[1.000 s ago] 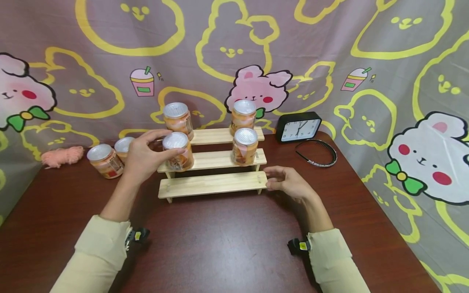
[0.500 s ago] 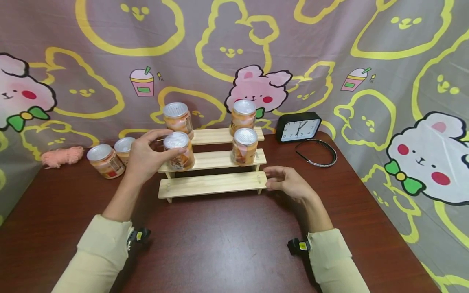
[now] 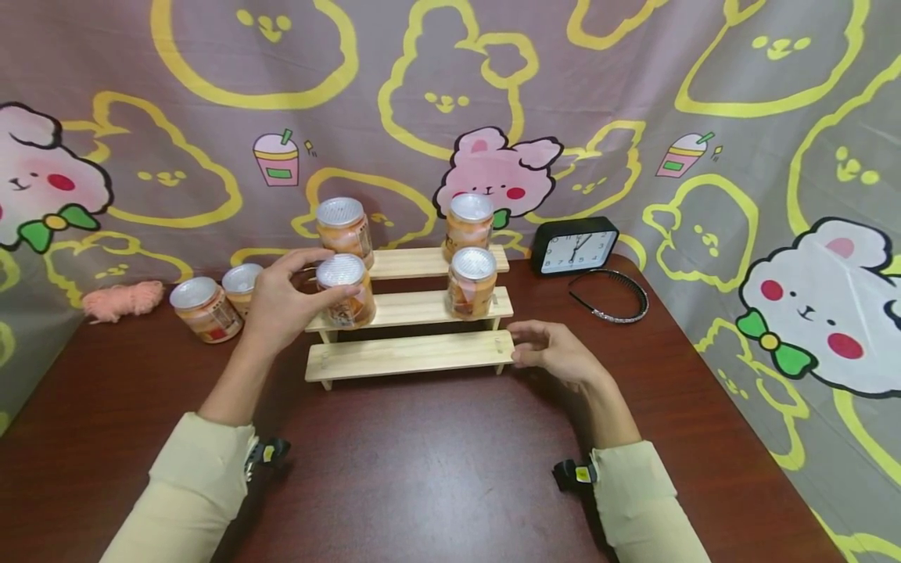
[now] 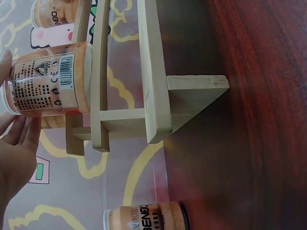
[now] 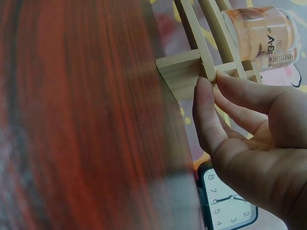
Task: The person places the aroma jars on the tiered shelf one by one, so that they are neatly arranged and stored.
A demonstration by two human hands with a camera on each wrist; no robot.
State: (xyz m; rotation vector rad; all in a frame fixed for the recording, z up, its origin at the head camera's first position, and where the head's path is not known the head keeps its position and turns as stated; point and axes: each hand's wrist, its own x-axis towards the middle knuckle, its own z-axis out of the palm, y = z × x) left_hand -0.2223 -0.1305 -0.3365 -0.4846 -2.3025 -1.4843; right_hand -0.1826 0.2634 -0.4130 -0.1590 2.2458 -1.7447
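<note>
A wooden three-step rack [image 3: 411, 354] stands on the table. My left hand [image 3: 281, 301] grips a silver-lidded can [image 3: 346, 293] between thumb and fingers at the left end of the middle step. In the left wrist view this can [image 4: 48, 79] stands upright against that step, its barcode label showing. My right hand [image 3: 559, 356] pinches the right end of the lowest step; in the right wrist view its thumb and index fingertips meet the board's corner. Another can [image 3: 472, 285] stands at the middle step's right. Two more, a left can [image 3: 345, 234] and a right can [image 3: 469, 227], occupy the top step.
Left of the rack are two similar cans, a nearer can [image 3: 207, 313] and one partly behind my left hand. Pink yarn [image 3: 123, 301] lies at the far left. A black alarm clock [image 3: 575, 246] and a headband [image 3: 612, 297] sit at the right. A patterned curtain [image 3: 394, 102] hangs behind.
My left hand and the can it holds have shifted very slightly to the right. The right hand stays at the rack's end.
</note>
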